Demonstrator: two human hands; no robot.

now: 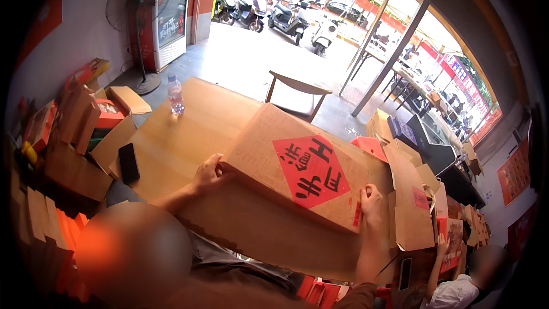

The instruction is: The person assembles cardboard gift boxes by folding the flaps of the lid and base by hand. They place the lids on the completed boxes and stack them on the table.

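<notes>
Two blurs, one hidden underside
A round grey-and-orange blur (134,254) covers the lower left; a white-shirted co-worker (454,293) has a blurred head (489,268); the long brown cardboard box (257,149) hides its underside.

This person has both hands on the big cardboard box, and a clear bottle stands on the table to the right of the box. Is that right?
Not quite: the clear bottle stands on the table to the left of the cardboard box, not the right, as the head view shows. The left hand and right hand are both on the box.
</notes>
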